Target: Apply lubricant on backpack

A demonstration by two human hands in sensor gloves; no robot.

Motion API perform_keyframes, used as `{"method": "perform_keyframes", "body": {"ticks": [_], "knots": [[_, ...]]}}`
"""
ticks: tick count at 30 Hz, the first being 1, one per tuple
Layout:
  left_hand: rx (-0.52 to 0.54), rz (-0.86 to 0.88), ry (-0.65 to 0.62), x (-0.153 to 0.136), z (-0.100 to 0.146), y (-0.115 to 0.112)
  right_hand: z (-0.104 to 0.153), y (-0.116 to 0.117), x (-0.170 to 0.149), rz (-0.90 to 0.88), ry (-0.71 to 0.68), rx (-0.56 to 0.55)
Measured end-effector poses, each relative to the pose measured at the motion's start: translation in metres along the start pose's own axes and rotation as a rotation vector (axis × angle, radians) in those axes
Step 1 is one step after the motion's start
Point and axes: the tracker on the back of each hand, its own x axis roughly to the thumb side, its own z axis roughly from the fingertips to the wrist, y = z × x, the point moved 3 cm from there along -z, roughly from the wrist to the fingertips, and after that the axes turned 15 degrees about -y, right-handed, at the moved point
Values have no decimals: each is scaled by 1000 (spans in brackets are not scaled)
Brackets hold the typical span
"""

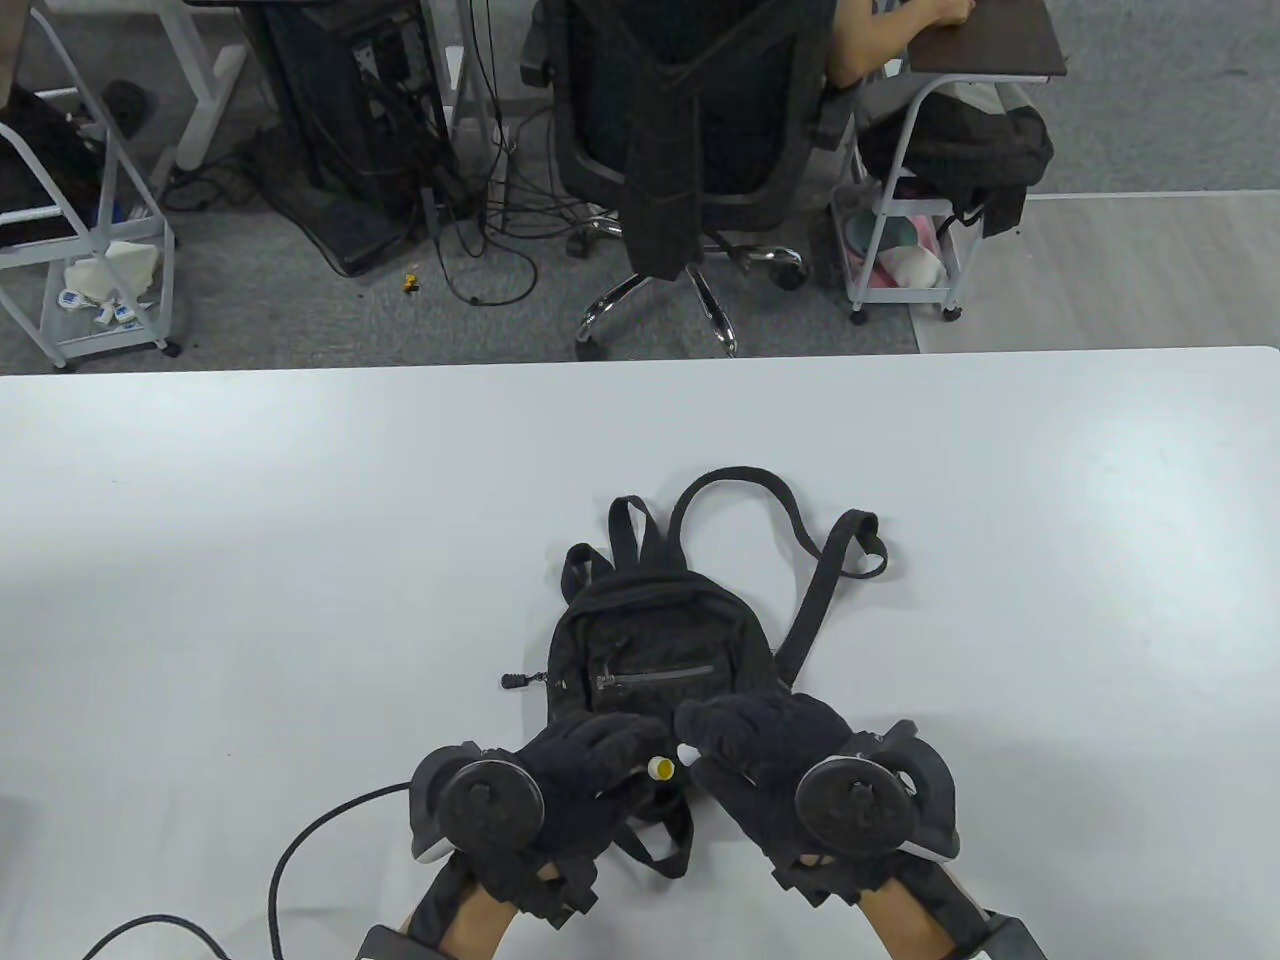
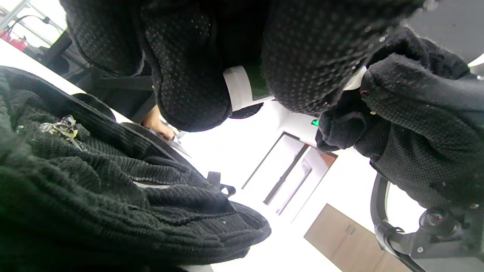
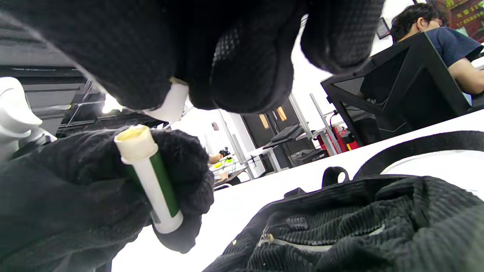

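Left hand: your left hand (image 1: 585,770), low in the table view just left of centre, is curled around the lubricant stick (image 3: 151,177), green and white, its open yellowish tip pointing up and right.
Right hand: your right hand (image 1: 760,745), just right of it, pinches a small white cap (image 3: 168,104) at the fingertips, held slightly apart from the stick's tip.
Backpack: the black backpack (image 1: 660,640) lies flat on the white tabletop (image 1: 250,560) directly above both hands, straps spread toward the frame's centre, front zipper (image 1: 655,678) closed.
Done: the stick looks uncapped.
Left: I see no lubricant on the zipper yet; applying it, probably along the teeth, and recapping remain.
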Motion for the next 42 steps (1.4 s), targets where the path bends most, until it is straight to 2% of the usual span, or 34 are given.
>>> {"method": "perform_keyframes", "body": {"ticks": [20,23,27,31,35,38,42], "knots": [[-33,-13,17,-1,-1,-3,-3,12,13,70,-43,51],[-6,-23,13,1,-2,0,-4,15,14,72,-45,55],[3,-64,30,4,-1,3,-5,17,15,75,-40,41],[69,-46,57,5,-4,8,-5,15,13,8,-8,-47],[79,-64,63,8,-5,5,-6,18,11,27,-6,-25],[43,-75,78,4,-5,2,-5,21,8,17,-2,-3],[65,-53,86,1,-2,5,-4,20,3,-34,19,-27]]}}
